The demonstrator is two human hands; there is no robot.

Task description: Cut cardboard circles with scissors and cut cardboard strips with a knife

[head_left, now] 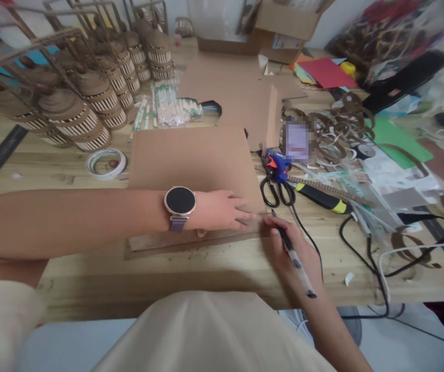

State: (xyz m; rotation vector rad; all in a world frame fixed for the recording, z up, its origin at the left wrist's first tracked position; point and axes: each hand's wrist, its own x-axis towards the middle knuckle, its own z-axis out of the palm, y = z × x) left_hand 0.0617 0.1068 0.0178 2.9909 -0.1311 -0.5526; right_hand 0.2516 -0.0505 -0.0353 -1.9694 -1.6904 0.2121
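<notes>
My left hand [222, 209], with a round black watch on the wrist, lies flat with fingers stretched out on the near right corner of a brown cardboard sheet [191, 160]. Under that edge lies a long wooden strip [191, 242] on the wooden table [129, 284]. My right hand [289, 248] is closed around a pen [294, 256], whose tip touches the cardboard's right corner just beside my left fingertips.
Black scissors [276, 192] and a blue glue gun [276, 165] lie right of the sheet, with a black-yellow knife [322, 199] and black cables. A tape roll [106, 163] lies left. Woven brown-and-white lantern shapes [86, 108] stand back left; cardboard pieces, boxes and coloured paper behind.
</notes>
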